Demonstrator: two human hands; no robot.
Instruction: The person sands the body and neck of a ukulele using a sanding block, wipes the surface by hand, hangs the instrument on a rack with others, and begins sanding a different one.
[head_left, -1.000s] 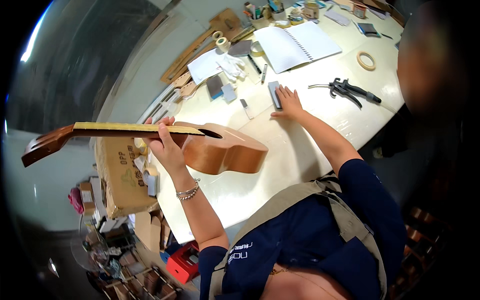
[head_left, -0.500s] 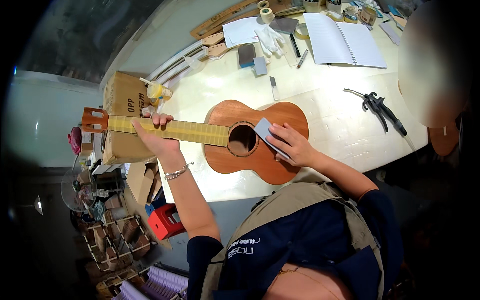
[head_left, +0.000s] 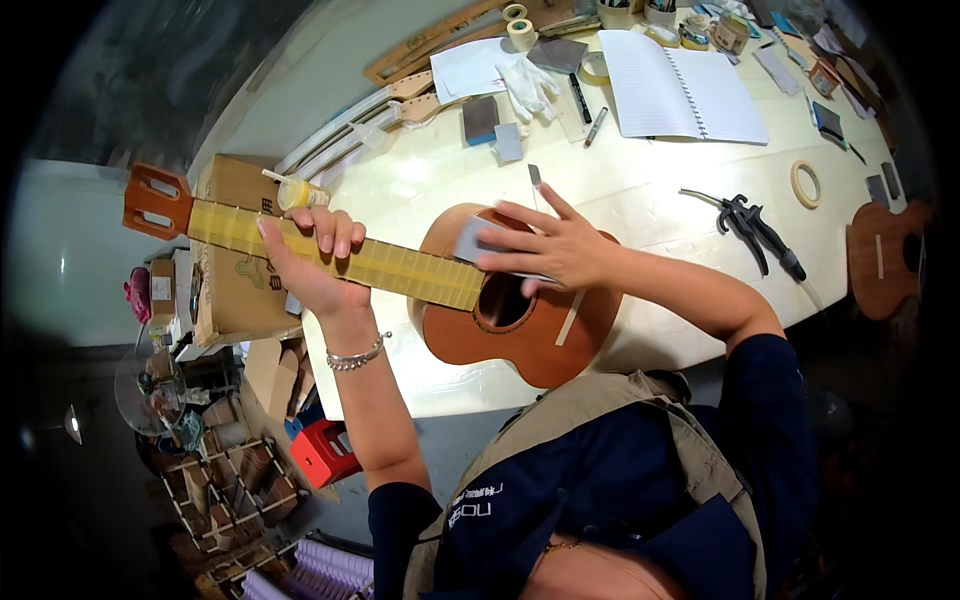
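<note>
A brown wooden ukulele (head_left: 530, 352) lies over the table edge, its fretboard covered in yellow masking tape (head_left: 415, 275). My left hand (head_left: 322, 268) is wrapped round the taped neck, thumb on the near side and fingertips over the far side. With fingers spread, my right hand (head_left: 560, 248) holds a flat grey sanding pad (head_left: 468, 242) against the top, on the upper bout beside the neck joint. Hand and pad hide part of the sound hole (head_left: 505, 303). A pale strip (head_left: 570, 318) shows on the lower bout.
An air blow gun (head_left: 755, 235) and a tape ring (head_left: 805, 184) lie at the right. Behind are an open notebook (head_left: 690, 90), a white glove (head_left: 528, 88), sanding blocks (head_left: 481, 120) and a blade (head_left: 535, 180). A cardboard box (head_left: 235, 290) stands left; another ukulele body (head_left: 880, 260) is far right.
My right hand has moved the pad left, from beside the sound hole to near the neck joint, uncovering the pale strip. The ukulele has shifted and tilted slightly. A blurred shape at right is gone.
</note>
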